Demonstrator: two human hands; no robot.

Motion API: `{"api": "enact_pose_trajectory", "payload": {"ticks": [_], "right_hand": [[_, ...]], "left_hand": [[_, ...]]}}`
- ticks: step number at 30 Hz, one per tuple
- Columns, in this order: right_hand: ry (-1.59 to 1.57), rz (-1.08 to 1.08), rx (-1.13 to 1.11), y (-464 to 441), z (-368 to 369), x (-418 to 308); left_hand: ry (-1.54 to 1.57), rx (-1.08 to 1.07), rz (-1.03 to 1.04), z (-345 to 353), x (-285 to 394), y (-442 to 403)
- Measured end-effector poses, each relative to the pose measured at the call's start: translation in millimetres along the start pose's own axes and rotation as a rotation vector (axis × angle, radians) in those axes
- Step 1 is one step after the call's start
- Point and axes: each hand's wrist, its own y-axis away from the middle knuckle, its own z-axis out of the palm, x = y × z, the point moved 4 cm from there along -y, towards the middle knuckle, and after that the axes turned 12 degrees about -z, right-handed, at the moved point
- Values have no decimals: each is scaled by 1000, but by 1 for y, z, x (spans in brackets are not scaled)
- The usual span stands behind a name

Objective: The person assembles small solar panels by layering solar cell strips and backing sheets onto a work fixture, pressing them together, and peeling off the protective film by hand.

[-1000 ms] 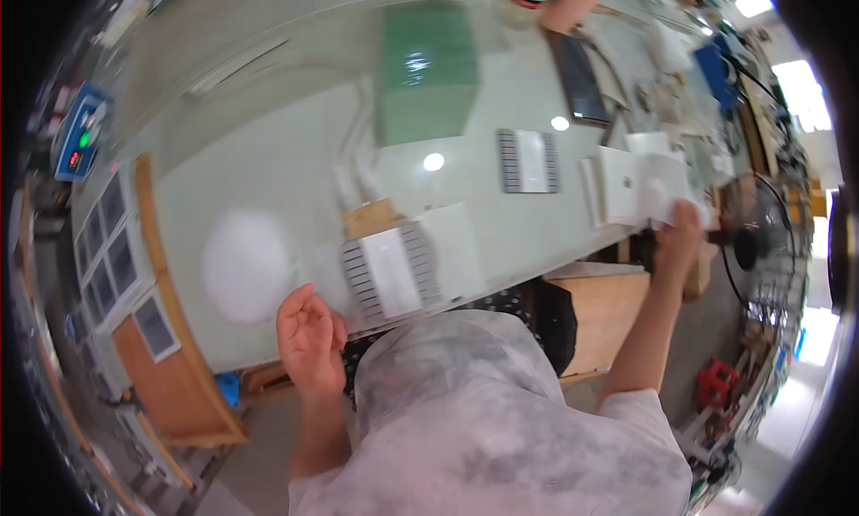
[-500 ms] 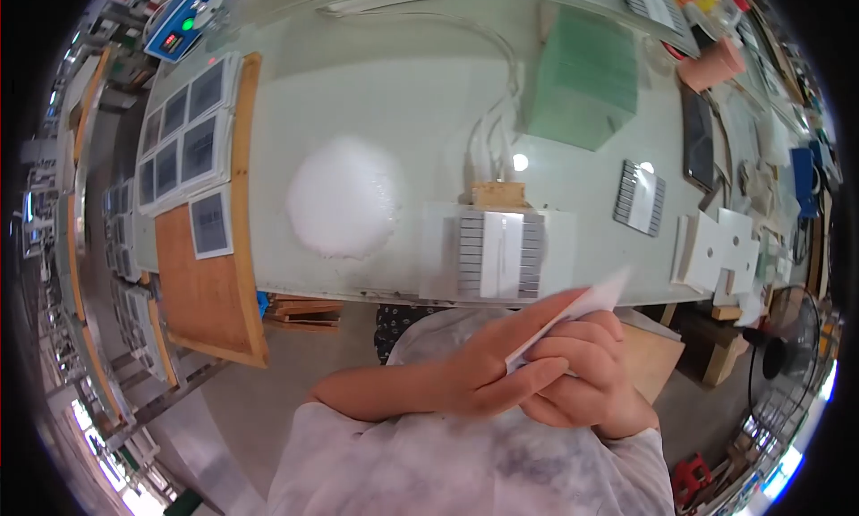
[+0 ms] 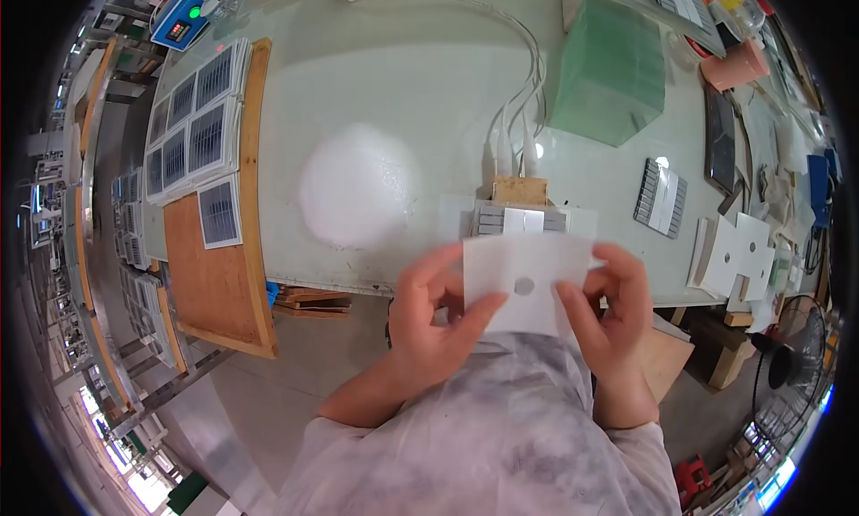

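Turned from edge-on to face up since the earlier frame, our white sheet (image 3: pixel 528 261), with its round grey spot (image 3: pixel 523 286), now spans the space between our parted hands. It lies over the near edge of the table (image 3: pixel 340 270), hiding part of the striped panel (image 3: pixel 488 219); we cannot tell whether they touch. To handle it well, we should keep both pinches light and level, pulling just enough to avoid a crease, thumbs off the spot. Our left hand (image 3: pixel 428 315) and right hand (image 3: pixel 619 310) each pinch one side, thumbs angled inward on the face, other fingers curled behind, forearms rising from our lap. Beyond the panel sits a wooden block (image 3: pixel 520 190); leftward, a round white mound (image 3: pixel 358 190).
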Motion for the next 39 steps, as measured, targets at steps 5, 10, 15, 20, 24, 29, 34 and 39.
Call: {"api": "enact_pose_trajectory", "payload": {"ticks": [5,10,15,20,24,29,34,39], "right_hand": [[141,-10,14,-22,11,-3],[132,51,0,-21,10,2],[138,49,-3,-22,11,6],[276,22,-24,-24,10,12],[271,75,-37,-22,9,16],[187,127,-41,-21,10,17],[115,98,-45,-22,9,14],[-49,31,-23,-26,12,-1]], "left_hand": [[-355,13,13,-3,6,-17],[-414,-19,-13,-1,1,-20],[-435,18,-32,2,5,-23],[-576,-4,-12,1,7,-25],[-740,31,265,3,10,-25],[-928,-165,743,26,28,-15],[-988,-340,527,46,16,-7],[-905,-236,541,42,8,-4]]}}
